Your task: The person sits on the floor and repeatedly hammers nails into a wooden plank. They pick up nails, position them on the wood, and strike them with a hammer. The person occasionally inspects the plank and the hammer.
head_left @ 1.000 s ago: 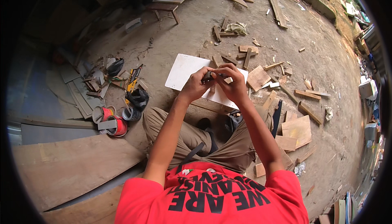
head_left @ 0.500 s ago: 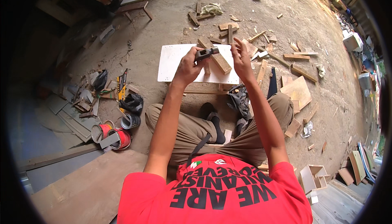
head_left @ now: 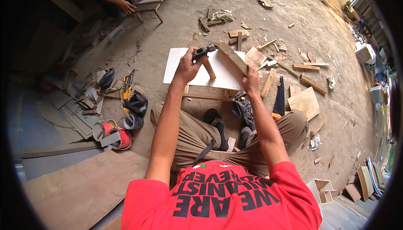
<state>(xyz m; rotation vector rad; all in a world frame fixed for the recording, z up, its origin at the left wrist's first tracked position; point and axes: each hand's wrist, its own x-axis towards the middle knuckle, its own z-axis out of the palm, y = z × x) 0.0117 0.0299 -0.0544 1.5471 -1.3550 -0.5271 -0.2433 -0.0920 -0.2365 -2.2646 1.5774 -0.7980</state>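
Now I see left hand (head_left: 187, 67) gripping hammer (head_left: 203, 53), raised toward 12; right hand (head_left: 252, 80) clamps wood strip (head_left: 232, 58), shifted w/ white board (head_left: 197, 70).

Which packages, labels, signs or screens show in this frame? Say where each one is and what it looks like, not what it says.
No signs or screens.
Tins: round, red and silver with printed wrappers, lying on the ground by the person's left knee.
Yellow package: narrow yellow and black card, on the ground left of the white board.
Open box: small, pale, square, empty, on the ground at lower right.
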